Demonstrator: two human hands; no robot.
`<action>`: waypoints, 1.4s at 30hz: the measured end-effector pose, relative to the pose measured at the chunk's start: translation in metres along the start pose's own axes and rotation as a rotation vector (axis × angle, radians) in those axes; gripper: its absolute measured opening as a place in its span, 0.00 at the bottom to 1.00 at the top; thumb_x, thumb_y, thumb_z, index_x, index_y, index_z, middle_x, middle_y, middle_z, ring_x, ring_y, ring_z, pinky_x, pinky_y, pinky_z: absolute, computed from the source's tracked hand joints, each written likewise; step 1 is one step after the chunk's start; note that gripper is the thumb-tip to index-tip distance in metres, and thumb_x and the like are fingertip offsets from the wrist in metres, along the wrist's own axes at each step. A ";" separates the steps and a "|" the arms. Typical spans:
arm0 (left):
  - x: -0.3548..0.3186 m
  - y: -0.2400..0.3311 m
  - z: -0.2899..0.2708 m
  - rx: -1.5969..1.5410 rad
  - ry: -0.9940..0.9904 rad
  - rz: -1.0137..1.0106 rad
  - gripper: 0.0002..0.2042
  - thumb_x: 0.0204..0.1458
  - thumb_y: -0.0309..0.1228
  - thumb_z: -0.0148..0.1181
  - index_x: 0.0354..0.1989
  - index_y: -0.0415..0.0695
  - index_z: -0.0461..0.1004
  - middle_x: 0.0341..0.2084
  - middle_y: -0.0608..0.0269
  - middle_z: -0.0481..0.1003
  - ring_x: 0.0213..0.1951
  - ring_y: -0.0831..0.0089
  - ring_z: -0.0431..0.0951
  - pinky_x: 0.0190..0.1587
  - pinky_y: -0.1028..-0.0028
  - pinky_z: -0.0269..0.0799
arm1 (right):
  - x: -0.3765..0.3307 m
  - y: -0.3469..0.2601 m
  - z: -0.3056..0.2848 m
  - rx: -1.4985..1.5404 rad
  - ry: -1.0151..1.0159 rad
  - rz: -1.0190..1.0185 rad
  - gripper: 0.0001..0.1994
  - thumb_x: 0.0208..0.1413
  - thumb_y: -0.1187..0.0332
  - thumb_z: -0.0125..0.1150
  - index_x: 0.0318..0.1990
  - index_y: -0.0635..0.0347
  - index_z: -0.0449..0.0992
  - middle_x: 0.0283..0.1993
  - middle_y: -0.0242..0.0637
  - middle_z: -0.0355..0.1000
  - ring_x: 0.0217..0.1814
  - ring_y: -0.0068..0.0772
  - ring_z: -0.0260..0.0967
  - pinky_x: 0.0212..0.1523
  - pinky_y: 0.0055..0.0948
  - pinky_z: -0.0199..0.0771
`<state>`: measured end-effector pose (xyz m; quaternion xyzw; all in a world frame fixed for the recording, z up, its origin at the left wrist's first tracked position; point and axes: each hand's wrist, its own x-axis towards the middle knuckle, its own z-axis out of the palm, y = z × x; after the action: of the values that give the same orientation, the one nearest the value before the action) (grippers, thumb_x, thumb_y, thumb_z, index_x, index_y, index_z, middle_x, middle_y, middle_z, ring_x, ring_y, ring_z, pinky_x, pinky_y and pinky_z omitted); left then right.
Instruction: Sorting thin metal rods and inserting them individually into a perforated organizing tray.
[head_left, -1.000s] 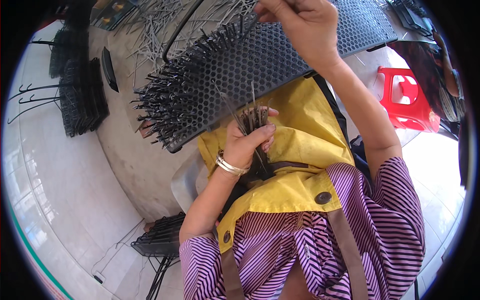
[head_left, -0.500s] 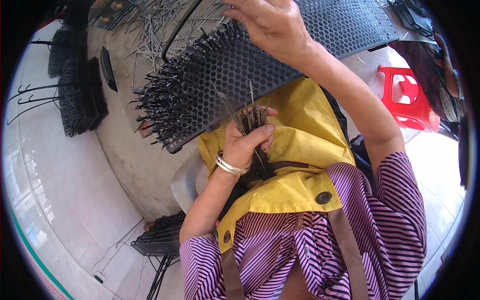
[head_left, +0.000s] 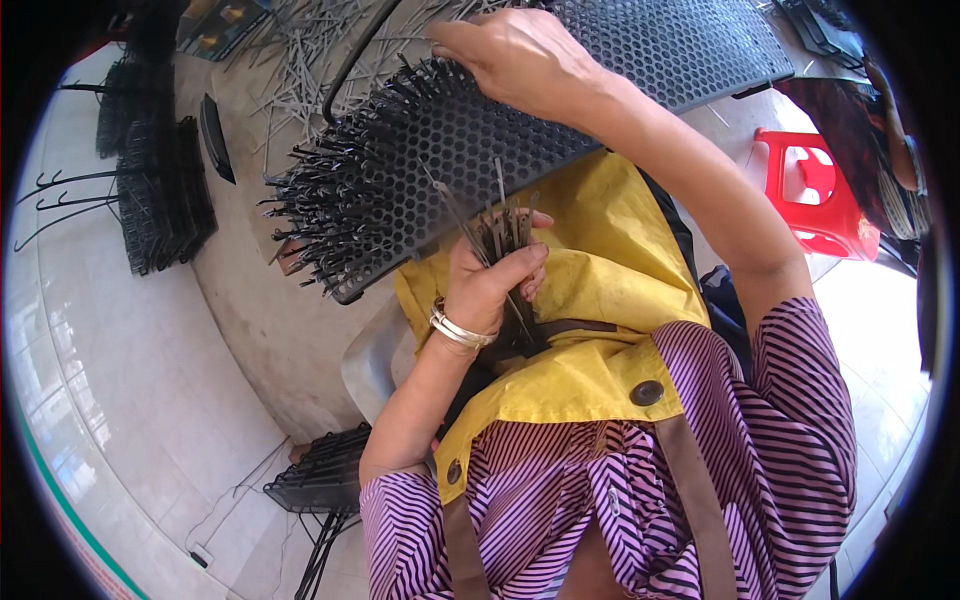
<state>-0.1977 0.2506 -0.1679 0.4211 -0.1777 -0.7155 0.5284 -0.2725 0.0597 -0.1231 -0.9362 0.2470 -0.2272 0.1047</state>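
My left hand (head_left: 488, 285) is closed round a bundle of thin grey metal strips (head_left: 503, 238) in front of my yellow apron (head_left: 580, 270). The strips fan out above the thumb, one or two standing higher than the others. Beyond it lies a black board full of honeycomb holes (head_left: 440, 150), its left end and far edge packed with upright dark strips with bent tips (head_left: 330, 200). Over the far edge of this board reaches my right hand (head_left: 525, 65), fingers pressed together beside the standing strips. Whatever is between those fingertips is too small to make out.
Loose grey strips (head_left: 310, 60) lie scattered beyond the board, where a black curved bar (head_left: 350, 65) rises. Black racks with hooks (head_left: 165, 190) stand at the left. A red plastic stool (head_left: 815, 195) is at the right. Another black rack (head_left: 315, 475) stands near at lower left.
My right hand has come slightly nearer and lower, toward the packed strips at the board's far edge. The left hand and its bundle have barely shifted.
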 end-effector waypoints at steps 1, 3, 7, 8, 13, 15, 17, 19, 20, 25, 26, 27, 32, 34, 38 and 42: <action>0.000 0.000 0.000 0.004 0.016 -0.001 0.12 0.45 0.23 0.54 0.40 0.34 0.66 0.16 0.67 0.66 0.15 0.82 0.64 0.17 0.82 0.58 | -0.003 -0.005 -0.003 0.043 -0.014 0.056 0.05 0.44 0.72 0.48 0.26 0.65 0.65 0.18 0.51 0.65 0.22 0.52 0.66 0.21 0.43 0.64; 0.000 0.000 0.001 0.001 0.011 -0.001 0.12 0.45 0.23 0.54 0.39 0.34 0.67 0.16 0.67 0.66 0.15 0.82 0.64 0.17 0.82 0.58 | -0.010 -0.015 0.001 -0.056 0.128 0.085 0.05 0.45 0.73 0.51 0.25 0.66 0.67 0.18 0.49 0.66 0.21 0.48 0.66 0.21 0.38 0.65; 0.001 0.001 0.005 0.001 0.008 -0.017 0.11 0.44 0.22 0.55 0.38 0.34 0.68 0.15 0.68 0.66 0.15 0.82 0.64 0.17 0.83 0.59 | -0.031 -0.036 -0.006 0.231 0.269 -0.002 0.15 0.41 0.68 0.62 0.37 0.65 0.71 0.24 0.40 0.69 0.26 0.38 0.68 0.25 0.30 0.68; 0.000 0.000 0.004 0.003 0.007 -0.019 0.11 0.44 0.22 0.55 0.38 0.34 0.68 0.15 0.68 0.66 0.15 0.82 0.64 0.17 0.83 0.59 | -0.033 -0.044 -0.008 0.333 0.172 -0.002 0.15 0.40 0.69 0.62 0.37 0.65 0.71 0.24 0.40 0.69 0.26 0.38 0.68 0.25 0.31 0.68; 0.000 -0.002 0.006 0.059 0.012 0.023 0.11 0.45 0.23 0.54 0.38 0.35 0.68 0.15 0.69 0.66 0.15 0.83 0.63 0.17 0.83 0.59 | -0.043 -0.057 0.002 0.512 0.079 0.004 0.12 0.38 0.76 0.61 0.34 0.65 0.72 0.21 0.40 0.69 0.27 0.36 0.69 0.27 0.29 0.70; 0.000 0.001 0.007 0.048 0.013 0.010 0.11 0.45 0.23 0.54 0.38 0.35 0.68 0.15 0.69 0.66 0.15 0.83 0.63 0.17 0.83 0.59 | -0.043 -0.053 -0.003 0.624 0.126 0.135 0.11 0.39 0.77 0.60 0.34 0.64 0.72 0.24 0.40 0.71 0.26 0.32 0.71 0.27 0.25 0.71; 0.000 0.003 0.006 0.036 0.015 0.000 0.11 0.45 0.23 0.54 0.38 0.35 0.68 0.15 0.69 0.66 0.15 0.83 0.63 0.17 0.83 0.59 | -0.040 -0.046 -0.011 0.654 0.210 0.220 0.10 0.42 0.76 0.60 0.36 0.63 0.73 0.27 0.37 0.73 0.28 0.23 0.72 0.29 0.19 0.70; 0.000 0.002 0.004 0.035 0.015 -0.004 0.11 0.45 0.23 0.54 0.39 0.35 0.68 0.16 0.69 0.66 0.15 0.84 0.63 0.17 0.83 0.59 | -0.037 -0.036 -0.015 0.594 0.399 0.200 0.10 0.43 0.74 0.60 0.36 0.62 0.73 0.28 0.34 0.74 0.29 0.18 0.71 0.31 0.17 0.70; 0.000 0.002 0.003 0.033 0.017 -0.001 0.11 0.45 0.23 0.54 0.39 0.35 0.68 0.16 0.69 0.66 0.15 0.84 0.63 0.17 0.83 0.59 | -0.035 -0.032 -0.023 0.547 0.430 0.252 0.10 0.43 0.73 0.61 0.36 0.62 0.74 0.29 0.33 0.74 0.31 0.17 0.70 0.32 0.17 0.69; 0.001 0.000 0.004 0.034 -0.004 0.001 0.12 0.45 0.23 0.54 0.40 0.35 0.67 0.16 0.69 0.67 0.15 0.84 0.64 0.17 0.83 0.59 | -0.017 0.002 -0.031 0.474 0.838 -0.103 0.04 0.40 0.79 0.57 0.26 0.66 0.70 0.20 0.44 0.66 0.21 0.42 0.66 0.21 0.31 0.65; 0.000 0.000 0.003 0.034 -0.003 0.000 0.12 0.45 0.23 0.54 0.40 0.35 0.67 0.16 0.69 0.67 0.15 0.84 0.64 0.17 0.83 0.59 | -0.019 0.002 -0.034 0.162 0.754 -0.008 0.06 0.37 0.82 0.58 0.27 0.66 0.71 0.21 0.42 0.66 0.21 0.40 0.66 0.22 0.29 0.65; 0.000 0.000 0.003 0.030 0.002 0.002 0.12 0.45 0.23 0.54 0.40 0.35 0.67 0.16 0.68 0.67 0.15 0.83 0.64 0.17 0.83 0.59 | -0.015 0.005 -0.028 0.163 0.754 -0.007 0.06 0.37 0.82 0.58 0.27 0.66 0.71 0.21 0.42 0.66 0.21 0.40 0.66 0.22 0.29 0.65; 0.000 0.000 0.003 0.017 0.011 -0.003 0.12 0.45 0.23 0.54 0.40 0.34 0.67 0.17 0.68 0.67 0.15 0.83 0.64 0.17 0.83 0.59 | -0.015 0.000 -0.030 0.001 0.791 -0.130 0.07 0.38 0.82 0.57 0.29 0.66 0.70 0.24 0.40 0.66 0.23 0.36 0.65 0.23 0.29 0.64; 0.000 0.001 0.004 0.008 0.001 -0.007 0.12 0.45 0.23 0.54 0.40 0.34 0.67 0.17 0.67 0.67 0.15 0.83 0.64 0.17 0.83 0.59 | 0.003 0.012 -0.008 0.129 0.953 -0.282 0.08 0.38 0.82 0.56 0.29 0.66 0.70 0.24 0.40 0.66 0.23 0.36 0.64 0.23 0.29 0.64; 0.000 0.001 0.001 0.001 0.006 -0.012 0.12 0.45 0.23 0.54 0.40 0.34 0.67 0.17 0.68 0.67 0.15 0.83 0.64 0.18 0.83 0.59 | -0.012 -0.001 -0.029 -0.099 0.655 -0.366 0.10 0.36 0.84 0.55 0.30 0.68 0.69 0.23 0.38 0.64 0.23 0.36 0.62 0.22 0.30 0.63; 0.000 0.000 0.001 0.010 0.013 -0.008 0.12 0.45 0.23 0.54 0.40 0.34 0.67 0.17 0.68 0.67 0.15 0.84 0.64 0.18 0.83 0.59 | -0.009 0.000 -0.020 -0.052 0.594 -0.353 0.10 0.35 0.85 0.56 0.30 0.69 0.69 0.22 0.39 0.63 0.22 0.37 0.61 0.22 0.30 0.62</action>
<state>-0.1982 0.2501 -0.1674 0.4292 -0.1762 -0.7138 0.5247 -0.2883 0.0628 -0.1089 -0.8597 0.1068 -0.4982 -0.0368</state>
